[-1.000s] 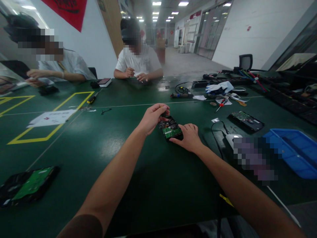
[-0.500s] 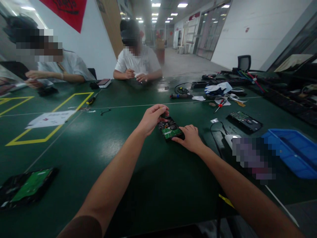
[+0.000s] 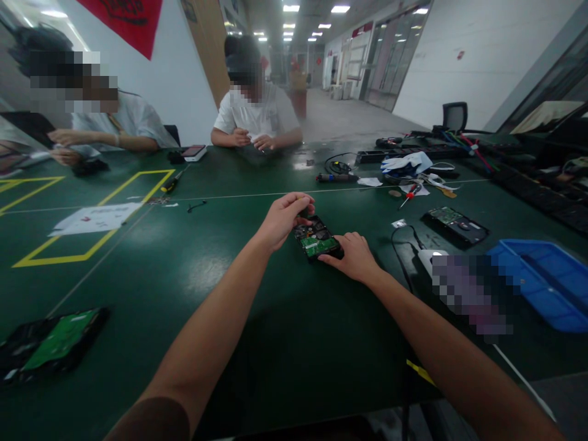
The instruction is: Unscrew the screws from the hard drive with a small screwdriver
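Note:
A hard drive (image 3: 318,246) with a green circuit board lies on the dark green table, at the middle of the view. My right hand (image 3: 353,257) holds it from the right, thumb along the near edge and fingers on the far side. Over the drive's far left end, my left hand (image 3: 288,217) is closed in a pinch. Something dark shows between those fingertips, too small and covered to name. The fingers hide that corner of the drive.
Another hard drive (image 3: 454,225) lies at right, near a blue plastic tray (image 3: 542,282). A third drive (image 3: 59,340) is at near left. Screwdrivers (image 3: 410,195), a white glove (image 3: 407,163) and cables are farther back. Two people sit across the table.
Almost nothing differs. Both hands stay on and over the hard drive; the whole view has shifted very slightly.

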The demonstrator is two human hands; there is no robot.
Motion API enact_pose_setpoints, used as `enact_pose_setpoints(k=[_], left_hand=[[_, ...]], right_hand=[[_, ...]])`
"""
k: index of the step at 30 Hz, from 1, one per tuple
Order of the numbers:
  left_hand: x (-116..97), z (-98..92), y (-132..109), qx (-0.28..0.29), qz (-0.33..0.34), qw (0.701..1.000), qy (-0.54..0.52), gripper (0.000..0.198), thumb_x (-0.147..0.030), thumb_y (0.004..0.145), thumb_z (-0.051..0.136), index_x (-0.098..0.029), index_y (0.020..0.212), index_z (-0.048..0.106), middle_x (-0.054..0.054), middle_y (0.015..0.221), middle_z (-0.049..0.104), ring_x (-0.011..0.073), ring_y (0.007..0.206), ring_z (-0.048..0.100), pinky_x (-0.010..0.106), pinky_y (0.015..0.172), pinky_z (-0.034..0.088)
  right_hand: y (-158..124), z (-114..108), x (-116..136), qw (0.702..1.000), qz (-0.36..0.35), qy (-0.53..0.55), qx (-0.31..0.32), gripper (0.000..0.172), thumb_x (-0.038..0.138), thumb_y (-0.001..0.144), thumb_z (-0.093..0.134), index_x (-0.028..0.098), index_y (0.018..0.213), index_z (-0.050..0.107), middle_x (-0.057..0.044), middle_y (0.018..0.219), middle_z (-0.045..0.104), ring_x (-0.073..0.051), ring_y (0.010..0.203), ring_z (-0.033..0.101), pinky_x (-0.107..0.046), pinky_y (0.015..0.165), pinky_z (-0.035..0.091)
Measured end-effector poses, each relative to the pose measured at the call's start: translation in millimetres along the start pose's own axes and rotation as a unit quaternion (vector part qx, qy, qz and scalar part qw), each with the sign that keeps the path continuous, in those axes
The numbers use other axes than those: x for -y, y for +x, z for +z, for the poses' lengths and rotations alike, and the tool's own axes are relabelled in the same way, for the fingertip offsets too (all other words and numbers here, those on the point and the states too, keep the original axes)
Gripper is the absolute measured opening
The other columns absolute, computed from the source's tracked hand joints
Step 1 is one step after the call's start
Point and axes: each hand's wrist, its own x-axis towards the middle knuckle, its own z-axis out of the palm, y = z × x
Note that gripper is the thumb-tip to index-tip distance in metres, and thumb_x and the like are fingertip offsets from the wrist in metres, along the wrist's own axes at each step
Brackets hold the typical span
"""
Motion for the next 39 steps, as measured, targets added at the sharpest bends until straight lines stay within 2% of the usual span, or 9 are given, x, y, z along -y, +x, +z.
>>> enact_pose_setpoints(k=[5,9,14,20,23,26,30,34,39], left_hand=[[2.6,1.0,1.5,-0.021,0.002,1.000,0.018,0.021,-0.039,0.089,0.071,-0.018,0.090,0.072,0.007,0.092,0.067,0.0174,0.087,0.064,0.026,0.064,0.054],[3.9,-0.8,1.4,-0.037,0.023,0.996,0.076,0.021,-0.041,0.088,0.071,-0.021,0.088,0.076,0.008,0.102,0.069,0.0184,0.093,0.061,0.023,0.060,0.049],[1.0,-4.0,-0.8,-0.021,0.024,0.993,0.113,0.023,-0.040,0.090,0.067,-0.022,0.096,0.079,0.008,0.112,0.070,0.0199,0.100,0.060,0.022,0.057,0.047],[0.4,-2.8,-0.3,-0.033,-0.008,0.997,0.067,0.024,-0.039,0.087,0.070,-0.019,0.099,0.070,0.007,0.092,0.069,0.0182,0.085,0.065,0.023,0.053,0.045],[1.3,-1.2,0.1,-0.052,-0.020,0.998,0.037,0.023,-0.037,0.086,0.069,-0.018,0.097,0.063,0.008,0.092,0.071,0.0193,0.085,0.068,0.024,0.054,0.046],[0.8,0.0,-0.7,-0.045,-0.030,0.998,0.026,0.022,-0.036,0.086,0.068,-0.018,0.095,0.060,0.009,0.092,0.073,0.0212,0.087,0.069,0.025,0.056,0.047],[-0.2,0.2,-1.6,-0.024,-0.026,0.999,0.032,0.017,-0.034,0.086,0.065,-0.017,0.090,0.063,0.011,0.097,0.072,0.0218,0.092,0.068,0.026,0.058,0.049],[0.0,-2.4,-0.5,-0.032,0.005,0.996,0.080,0.019,-0.033,0.086,0.060,-0.017,0.083,0.070,0.010,0.100,0.066,0.0200,0.094,0.061,0.024,0.058,0.049],[-1.5,-4.0,-0.3,-0.017,0.004,0.995,0.094,0.022,-0.035,0.087,0.061,-0.017,0.089,0.073,0.010,0.101,0.066,0.0208,0.096,0.060,0.024,0.059,0.050]], right_hand=[[0.0,0.2,1.4,1.000,-0.001,0.001,-0.005,0.066,0.080,0.090,0.051,0.022,0.113,0.071,-0.013,0.107,0.066,-0.032,0.101,0.054,-0.043,0.084,0.040],[-0.1,0.0,1.5,1.000,-0.001,0.002,-0.005,0.066,0.081,0.090,0.050,0.022,0.113,0.071,-0.013,0.105,0.066,-0.032,0.101,0.055,-0.043,0.084,0.041],[-0.3,1.1,0.9,1.000,-0.001,0.005,-0.009,0.068,0.082,0.090,0.048,0.022,0.116,0.070,-0.013,0.106,0.066,-0.033,0.102,0.055,-0.044,0.085,0.041],[-0.1,2.4,0.5,1.000,-0.001,0.004,-0.013,0.068,0.082,0.090,0.048,0.022,0.114,0.070,-0.013,0.107,0.067,-0.033,0.102,0.055,-0.044,0.086,0.042],[0.0,2.5,0.4,1.000,-0.002,0.002,-0.013,0.069,0.082,0.090,0.048,0.021,0.114,0.070,-0.013,0.107,0.067,-0.032,0.101,0.055,-0.043,0.084,0.042],[0.1,3.1,0.0,1.000,-0.003,0.002,-0.012,0.068,0.082,0.090,0.048,0.021,0.113,0.070,-0.013,0.106,0.067,-0.032,0.100,0.055,-0.043,0.084,0.041],[0.3,4.9,-1.0,1.000,-0.005,0.004,-0.015,0.067,0.082,0.090,0.049,0.021,0.112,0.069,-0.013,0.106,0.067,-0.031,0.100,0.056,-0.043,0.085,0.041],[0.6,6.3,-1.8,1.000,-0.007,0.004,-0.018,0.067,0.081,0.090,0.051,0.021,0.113,0.069,-0.013,0.104,0.067,-0.031,0.099,0.056,-0.043,0.084,0.041],[0.5,6.3,-1.9,1.000,-0.006,0.004,-0.019,0.065,0.081,0.090,0.051,0.022,0.112,0.069,-0.013,0.104,0.067,-0.032,0.099,0.056,-0.042,0.083,0.041]])
